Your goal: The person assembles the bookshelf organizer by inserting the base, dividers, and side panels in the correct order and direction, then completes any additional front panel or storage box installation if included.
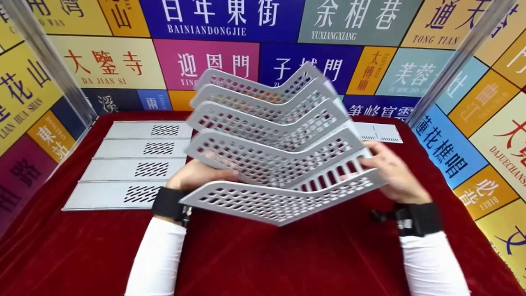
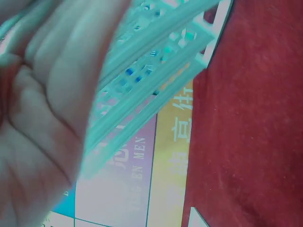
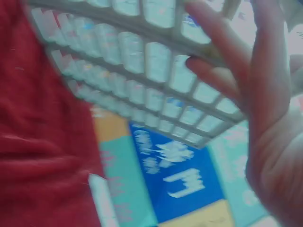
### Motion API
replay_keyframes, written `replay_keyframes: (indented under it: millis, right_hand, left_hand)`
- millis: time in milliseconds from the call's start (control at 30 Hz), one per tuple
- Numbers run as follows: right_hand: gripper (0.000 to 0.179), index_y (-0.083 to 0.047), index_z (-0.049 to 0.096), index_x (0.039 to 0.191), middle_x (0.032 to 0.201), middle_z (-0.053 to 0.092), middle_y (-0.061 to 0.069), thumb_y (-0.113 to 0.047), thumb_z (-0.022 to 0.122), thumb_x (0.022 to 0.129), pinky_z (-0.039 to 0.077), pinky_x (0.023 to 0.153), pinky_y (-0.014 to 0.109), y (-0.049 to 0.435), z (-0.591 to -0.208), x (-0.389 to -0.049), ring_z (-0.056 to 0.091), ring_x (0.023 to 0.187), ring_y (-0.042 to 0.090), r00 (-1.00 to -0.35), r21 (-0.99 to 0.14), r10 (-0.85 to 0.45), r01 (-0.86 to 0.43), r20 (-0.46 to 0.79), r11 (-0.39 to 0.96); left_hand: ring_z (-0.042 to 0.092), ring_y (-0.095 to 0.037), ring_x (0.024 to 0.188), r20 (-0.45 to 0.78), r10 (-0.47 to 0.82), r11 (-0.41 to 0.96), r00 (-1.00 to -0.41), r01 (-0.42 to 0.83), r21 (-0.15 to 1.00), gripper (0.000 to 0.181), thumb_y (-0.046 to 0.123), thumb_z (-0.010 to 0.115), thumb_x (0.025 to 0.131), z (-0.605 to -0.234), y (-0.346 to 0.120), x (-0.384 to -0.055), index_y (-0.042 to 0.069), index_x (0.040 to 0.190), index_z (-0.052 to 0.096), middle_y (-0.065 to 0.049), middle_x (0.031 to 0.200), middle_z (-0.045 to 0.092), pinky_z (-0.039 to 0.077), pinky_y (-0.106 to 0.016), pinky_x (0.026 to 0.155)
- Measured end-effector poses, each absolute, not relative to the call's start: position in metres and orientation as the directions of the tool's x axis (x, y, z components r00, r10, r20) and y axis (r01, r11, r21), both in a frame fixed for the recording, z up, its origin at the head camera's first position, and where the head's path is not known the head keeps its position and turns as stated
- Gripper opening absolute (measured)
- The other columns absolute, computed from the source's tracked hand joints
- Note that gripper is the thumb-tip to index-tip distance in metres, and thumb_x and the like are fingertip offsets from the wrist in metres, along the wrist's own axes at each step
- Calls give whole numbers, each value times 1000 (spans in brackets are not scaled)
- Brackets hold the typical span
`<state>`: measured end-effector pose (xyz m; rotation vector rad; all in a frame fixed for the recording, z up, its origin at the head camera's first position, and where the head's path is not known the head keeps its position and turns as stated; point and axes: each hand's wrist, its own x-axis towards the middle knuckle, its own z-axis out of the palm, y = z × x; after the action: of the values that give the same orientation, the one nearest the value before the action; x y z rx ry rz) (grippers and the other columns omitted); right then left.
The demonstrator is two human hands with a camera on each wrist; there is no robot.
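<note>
A grey desktop file rack [image 1: 283,201] with several perforated, notched dividers is held tilted above the red cloth. At its left side my left hand [image 1: 197,172] grips it between the two nearest dividers, partly behind the perforated panel. The palm of that hand fills the left part of the left wrist view, beside the rack's rails [image 2: 156,61]. On the right, my right hand [image 1: 390,168] grips the rack's slotted edge. In the right wrist view, its fingers [image 3: 218,78] bend against the slotted base [image 3: 147,61].
Several flat light-grey panels [image 1: 123,168] with slanted slots lie in an overlapping row on the red cloth [image 1: 230,263] at left. Another pale panel [image 1: 382,132] lies at the back right. Upright signboards [image 1: 205,57] with printed characters and metal posts [image 1: 452,61] border the table.
</note>
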<state>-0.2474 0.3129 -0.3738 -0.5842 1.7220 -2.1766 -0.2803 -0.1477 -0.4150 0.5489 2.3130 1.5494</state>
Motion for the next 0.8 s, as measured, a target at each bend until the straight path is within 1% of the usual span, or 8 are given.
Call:
replay_keyframes:
  millis: [67, 167, 267, 367, 433, 533, 700, 800]
  right_hand:
    - [30, -7, 47, 131, 114, 72, 19, 3, 34, 105, 62, 72, 44, 326, -363, -242, 76, 91, 34, -855, -953, -486, -32, 182, -301]
    - [33, -1, 45, 129, 117, 69, 26, 9, 26, 104, 61, 73, 48, 347, -349, -233, 75, 93, 40, -838, -913, -490, -25, 242, -408]
    - [35, 0, 45, 126, 113, 69, 30, 12, 22, 103, 61, 71, 47, 364, -338, -222, 74, 92, 42, -848, -878, -466, 2, 252, -479]
    - [37, 0, 46, 126, 109, 70, 30, 13, 21, 102, 62, 69, 42, 374, -331, -214, 74, 90, 42, -862, -868, -444, 9, 244, -496]
    - [40, 1, 46, 127, 108, 70, 31, 14, 19, 101, 62, 70, 42, 377, -330, -212, 74, 91, 45, -860, -868, -443, 0, 254, -497]
    - [40, 3, 45, 129, 114, 68, 34, 12, 18, 102, 61, 75, 45, 376, -331, -213, 72, 96, 46, -832, -877, -467, -45, 298, -479]
    - [34, 8, 44, 134, 124, 67, 30, -1, 23, 108, 60, 87, 42, 368, -341, -226, 72, 106, 38, -755, -887, -519, -178, 401, -427]
    - [31, 4, 50, 134, 117, 71, 19, -4, 35, 108, 62, 82, 36, 360, -354, -241, 74, 100, 29, -827, -935, -446, -253, 342, -247]
  left_hand:
    - [72, -12, 93, 2, 489, 284, -872, 162, 945, 31, 16, 73, 92, -394, -142, -269, -1, 117, 69, -12, 108, 76, 59, -34, 89]
    - [75, -14, 91, 80, 537, 161, -840, 196, 967, 25, 1, 67, 93, -389, -141, -270, -12, 114, 67, -15, 105, 76, 62, -40, 84]
    - [71, -7, 78, 148, 583, 235, -799, 340, 911, 16, 8, 70, 92, -400, -136, -279, -7, 97, 75, -8, 89, 77, 61, -29, 76]
    - [60, -3, 66, 164, 678, 365, -716, 522, 771, 15, 17, 75, 90, -408, -125, -283, 4, 83, 77, -1, 74, 71, 51, -20, 65]
    - [51, -2, 61, 135, 723, 431, -678, 594, 680, 16, 20, 77, 87, -413, -116, -284, 8, 77, 76, 3, 67, 67, 43, -18, 60]
    - [46, -2, 58, 66, 730, 501, -680, 598, 625, 12, 20, 79, 84, -416, -105, -283, 12, 75, 77, 8, 66, 67, 38, -18, 57]
    - [41, -4, 54, -39, 710, 609, -704, 585, 537, 14, 18, 80, 83, -417, -100, -280, 9, 73, 78, 10, 58, 57, 33, -20, 53]
    - [40, -5, 52, -74, 712, 633, -698, 594, 497, 14, 19, 79, 84, -419, -99, -279, 9, 73, 78, 13, 55, 50, 32, -20, 52]
